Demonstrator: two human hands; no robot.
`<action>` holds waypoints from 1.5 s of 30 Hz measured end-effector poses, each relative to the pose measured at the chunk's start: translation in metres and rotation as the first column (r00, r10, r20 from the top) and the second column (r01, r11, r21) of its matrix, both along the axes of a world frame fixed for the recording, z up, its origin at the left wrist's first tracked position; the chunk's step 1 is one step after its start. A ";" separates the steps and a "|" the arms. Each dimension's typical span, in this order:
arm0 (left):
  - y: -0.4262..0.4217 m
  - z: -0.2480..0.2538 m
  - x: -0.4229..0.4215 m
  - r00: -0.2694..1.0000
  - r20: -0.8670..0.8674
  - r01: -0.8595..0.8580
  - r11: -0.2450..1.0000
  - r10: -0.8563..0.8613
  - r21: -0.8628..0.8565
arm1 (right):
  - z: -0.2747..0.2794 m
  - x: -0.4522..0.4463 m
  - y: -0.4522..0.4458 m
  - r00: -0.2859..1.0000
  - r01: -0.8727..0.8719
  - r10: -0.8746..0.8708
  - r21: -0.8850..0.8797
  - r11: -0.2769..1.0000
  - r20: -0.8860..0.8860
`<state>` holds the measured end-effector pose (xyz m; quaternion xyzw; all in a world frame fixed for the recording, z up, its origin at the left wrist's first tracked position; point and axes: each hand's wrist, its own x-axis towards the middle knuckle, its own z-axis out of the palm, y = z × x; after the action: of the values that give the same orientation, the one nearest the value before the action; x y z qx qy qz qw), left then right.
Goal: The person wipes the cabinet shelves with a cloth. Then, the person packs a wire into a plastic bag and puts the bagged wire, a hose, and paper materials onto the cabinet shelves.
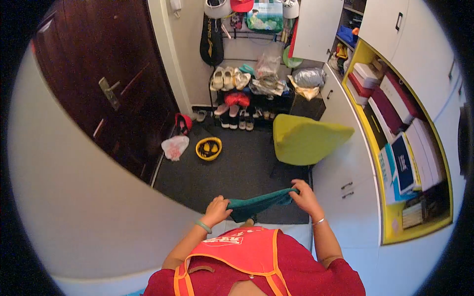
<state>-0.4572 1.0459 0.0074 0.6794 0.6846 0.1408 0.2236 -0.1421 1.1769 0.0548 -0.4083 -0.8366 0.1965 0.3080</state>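
Observation:
A dark green cloth (pixel 259 203) is stretched between my two hands in front of the red apron (pixel 252 246). My left hand (pixel 216 211), with a pale green bangle at the wrist, pinches the cloth's left end. At its other end my right hand (pixel 304 198), wearing a silver bracelet, is closed on the upper corner. The cloth sags slightly in the middle and hangs in the air above the dark floor mat (pixel 187 177).
Ahead stand a shoe rack (pixel 254 106) and a yellow-green chair (pixel 308 140). On the mat lie a yellow helmet (pixel 209 149) and a white plastic bag (pixel 175 147). A dark door (pixel 98 74) is left; a cabinet (pixel 340 172) with box-filled shelves lines the right, one upper door open.

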 end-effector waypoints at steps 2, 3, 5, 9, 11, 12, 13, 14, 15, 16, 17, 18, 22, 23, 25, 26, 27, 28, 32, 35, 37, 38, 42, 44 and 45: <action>0.037 -0.001 -0.014 1.000 0.007 -0.022 0.998 0.022 0.059 | 0.024 -0.022 0.030 0.996 0.091 -0.067 -0.524 0.847 0.065; 0.055 0.004 -0.021 0.998 -0.012 -0.063 0.996 0.064 0.060 | 0.029 -0.033 0.048 0.996 0.092 -0.071 -0.523 0.847 0.059; 0.090 0.015 -0.034 0.990 -0.038 -0.133 0.988 0.136 0.076 | 0.034 -0.055 0.078 0.995 0.098 -0.086 -0.523 0.847 0.048; 0.162 0.018 -0.074 0.959 0.072 -0.282 0.954 0.275 0.107 | 0.041 -0.103 0.130 0.977 0.003 -0.105 -0.479 0.878 -0.186; 0.206 0.010 -0.100 0.944 0.167 -0.320 0.916 0.286 0.241 | 0.054 -0.127 0.153 0.959 -0.019 -0.125 -0.496 0.868 -0.255; 0.231 0.002 -0.117 0.938 0.222 -0.330 0.883 0.266 0.334 | 0.064 -0.144 0.163 0.933 -0.059 -0.131 -0.501 0.863 -0.336; 0.253 -0.001 -0.130 0.920 0.288 -0.360 0.865 0.266 0.349 | 0.072 -0.161 0.170 0.928 -0.041 -0.156 -0.509 0.860 -0.337; 0.277 -0.005 -0.139 0.896 0.359 -0.390 0.848 0.260 0.358 | 0.081 -0.176 0.178 0.912 -0.078 -0.136 -0.488 0.870 -0.387; 0.294 0.025 -0.132 0.721 0.598 -0.551 0.813 0.350 0.189 | 0.090 -0.193 0.185 0.890 -0.114 -0.116 -0.461 0.880 -0.441; 0.315 0.027 -0.134 0.578 0.752 -0.616 0.774 0.315 0.149 | 0.101 -0.209 0.194 0.903 -0.157 -0.054 -0.445 0.882 -0.427; 0.341 0.008 -0.134 0.384 0.863 -0.729 0.682 0.329 0.064 | 0.113 -0.224 0.199 0.907 -0.192 0.015 -0.381 0.905 -0.420; 0.369 -0.011 -0.130 0.171 0.936 -0.811 0.583 0.306 -0.043 | 0.118 -0.241 0.207 0.910 -0.227 0.090 -0.306 0.925 -0.405; 0.395 -0.019 -0.130 -0.411 0.911 0.224 0.973 0.040 0.058 | 0.098 -0.299 0.230 0.915 -0.326 0.254 -0.206 0.923 -0.313; 0.398 -0.023 -0.132 -0.279 0.960 0.262 0.962 -0.005 0.081 | 0.098 -0.305 0.237 0.921 -0.321 0.242 -0.245 0.915 -0.304; 0.409 0.000 -0.129 0.034 0.970 0.279 0.934 -0.242 0.223 | 0.086 -0.317 0.247 0.930 -0.301 0.211 -0.293 0.907 -0.300; 0.419 0.011 -0.128 0.175 0.906 0.283 0.901 -0.385 0.328 | 0.080 -0.317 0.253 0.935 -0.233 0.113 -0.340 0.911 -0.337; 0.430 0.020 -0.126 0.287 0.812 0.294 0.853 -0.508 0.430 | 0.075 -0.315 0.258 0.930 -0.165 0.012 -0.388 0.907 -0.368; 0.440 0.030 -0.125 0.365 0.713 0.313 0.800 -0.599 0.512 | 0.077 -0.313 0.265 0.936 -0.084 -0.073 -0.422 0.903 -0.343; 0.476 0.036 -0.101 0.489 0.493 0.427 0.690 -0.720 0.584 | 0.060 -0.285 0.283 0.808 0.170 -0.417 -0.512 0.842 -0.416; 0.489 0.039 -0.072 -0.281 0.761 0.637 0.707 0.584 -0.307 | 0.068 -0.244 0.295 0.678 0.529 -0.680 -0.456 0.716 -0.280; 0.501 0.037 -0.045 -0.228 0.761 0.679 0.660 0.607 -0.323 | 0.056 -0.208 0.303 0.523 0.664 -0.780 -0.410 0.626 -0.344; 0.510 0.039 -0.035 -0.184 0.765 0.701 0.627 0.618 -0.338 | 0.054 -0.190 0.307 0.439 0.719 -0.814 -0.394 0.572 -0.380; 0.546 0.050 0.022 -0.028 0.886 0.789 0.555 0.462 -0.264 | 0.045 -0.118 0.316 0.259 0.838 -0.891 -0.372 0.400 -0.373; 0.568 0.047 0.057 -0.028 0.894 0.831 0.507 0.448 -0.228 | 0.035 -0.087 0.327 0.230 0.885 -0.877 -0.284 0.369 -0.423; 0.578 0.037 0.079 -0.005 0.926 0.843 0.500 0.379 -0.200 | 0.028 -0.071 0.332 0.195 0.941 -0.912 -0.193 0.277 -0.360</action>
<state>-0.3781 1.6238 0.0444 0.3184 0.1380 0.1781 0.9208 -0.2127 1.5092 0.0831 -0.7661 -0.3444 0.0217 0.5422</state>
